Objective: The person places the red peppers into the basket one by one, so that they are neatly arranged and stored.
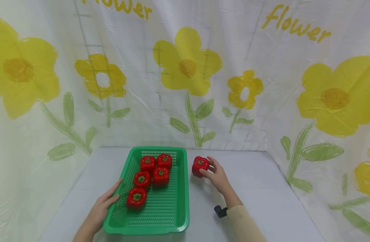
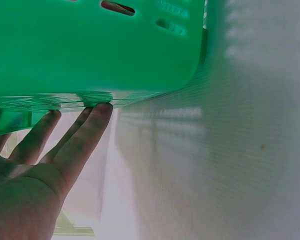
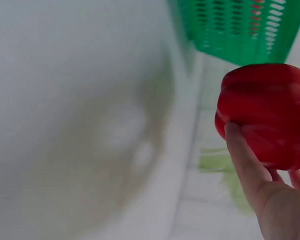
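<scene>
My right hand (image 1: 218, 176) grips a red bell pepper (image 1: 200, 166) to the right of the green basket (image 1: 188, 188). In the right wrist view, the bell pepper (image 3: 267, 115) is raised off the table, with the thumb against its side and other fingers partly hidden behind it. My left hand (image 1: 99, 211) touches the basket's left side, its fingers mostly straight. Those fingertips (image 2: 104, 108) meet the green wall in the left wrist view. Inside the basket lie several more red bell peppers (image 1: 141, 180), stems up, toward its back and left.
The basket stands on a white table (image 1: 251, 188). Behind and around it hangs a pale curtain (image 1: 154, 117) printed with yellow flowers. A small black device (image 1: 220, 211) sits at the right wrist, beside a beige sleeve (image 1: 244, 223).
</scene>
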`<move>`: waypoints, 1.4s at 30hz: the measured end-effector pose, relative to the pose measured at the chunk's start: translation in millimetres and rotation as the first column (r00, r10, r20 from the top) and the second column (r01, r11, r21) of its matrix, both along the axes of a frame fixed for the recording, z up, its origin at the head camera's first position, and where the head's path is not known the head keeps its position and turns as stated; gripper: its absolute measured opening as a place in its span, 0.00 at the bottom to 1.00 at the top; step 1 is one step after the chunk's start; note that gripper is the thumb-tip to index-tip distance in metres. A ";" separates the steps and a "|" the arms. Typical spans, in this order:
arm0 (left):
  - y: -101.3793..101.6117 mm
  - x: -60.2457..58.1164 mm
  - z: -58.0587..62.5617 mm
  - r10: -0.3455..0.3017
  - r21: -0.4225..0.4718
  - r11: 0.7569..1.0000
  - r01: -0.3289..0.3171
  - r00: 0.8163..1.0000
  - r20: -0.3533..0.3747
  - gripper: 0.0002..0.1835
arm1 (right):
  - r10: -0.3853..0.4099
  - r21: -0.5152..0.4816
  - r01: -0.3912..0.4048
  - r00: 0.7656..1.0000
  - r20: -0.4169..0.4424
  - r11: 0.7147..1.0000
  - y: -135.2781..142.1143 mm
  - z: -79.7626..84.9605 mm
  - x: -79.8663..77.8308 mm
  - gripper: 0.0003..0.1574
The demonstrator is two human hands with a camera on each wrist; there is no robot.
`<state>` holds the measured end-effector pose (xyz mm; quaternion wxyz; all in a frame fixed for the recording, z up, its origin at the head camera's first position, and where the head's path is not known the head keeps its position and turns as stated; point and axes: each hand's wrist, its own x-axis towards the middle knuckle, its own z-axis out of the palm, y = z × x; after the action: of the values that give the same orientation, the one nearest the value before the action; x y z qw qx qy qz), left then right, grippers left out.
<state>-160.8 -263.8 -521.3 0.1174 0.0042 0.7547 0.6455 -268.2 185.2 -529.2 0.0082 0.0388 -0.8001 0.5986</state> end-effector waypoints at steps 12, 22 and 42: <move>-0.5 -0.7 -1.4 -0.002 -0.009 1.000 0.002 1.000 0.002 0.31 | 0.086 -0.112 -0.096 0.992 -0.095 0.989 -24.0 62.7 15.6 0.43; -1.3 -1.2 -2.7 0.000 -0.026 1.000 0.000 1.000 -0.001 0.31 | 0.160 -0.079 -0.168 0.982 -0.099 0.983 -60.8 90.7 27.8 0.46; -0.2 -1.0 -1.5 0.011 -0.014 1.000 -0.010 1.000 0.017 0.31 | 0.292 -0.021 -0.291 0.955 0.048 0.956 -130.4 75.1 38.3 0.40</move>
<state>-161.8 -264.0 -522.7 0.1205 -0.0062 0.7581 0.6409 -229.9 54.8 -454.1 -0.1002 0.1409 -0.7815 0.5995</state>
